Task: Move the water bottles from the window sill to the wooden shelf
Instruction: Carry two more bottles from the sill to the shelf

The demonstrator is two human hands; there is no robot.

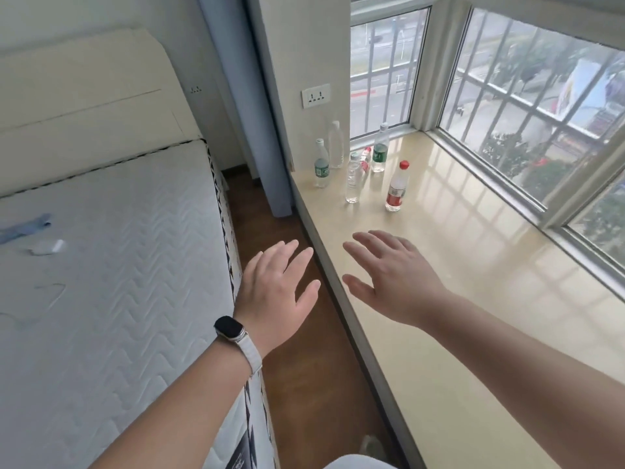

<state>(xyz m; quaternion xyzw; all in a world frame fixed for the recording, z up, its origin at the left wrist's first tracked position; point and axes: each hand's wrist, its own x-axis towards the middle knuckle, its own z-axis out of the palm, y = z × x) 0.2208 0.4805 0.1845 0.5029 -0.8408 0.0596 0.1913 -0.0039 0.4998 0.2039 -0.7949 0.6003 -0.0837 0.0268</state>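
Several water bottles stand upright at the far end of the beige window sill [473, 258]. Nearest is a red-capped, red-labelled bottle [396, 187], and left of it stands a clear bottle [353, 179]. A green-labelled bottle [321, 165] is near the wall; another green-labelled bottle [380, 150] and a plain clear bottle [336, 145] stand further back. A small red-labelled bottle [365, 159] is half hidden behind the clear one. My left hand [277, 292], with a watch on its wrist, hovers open over the floor gap. My right hand [389, 279] hovers open above the sill, well short of the bottles. No wooden shelf is in view.
A bare mattress [111, 282] with a cream headboard [84, 96] fills the left. A narrow strip of wooden floor [304, 367] runs between bed and sill. Barred windows [524, 113] line the sill's right and far sides. A wall socket [315, 95] sits above the bottles.
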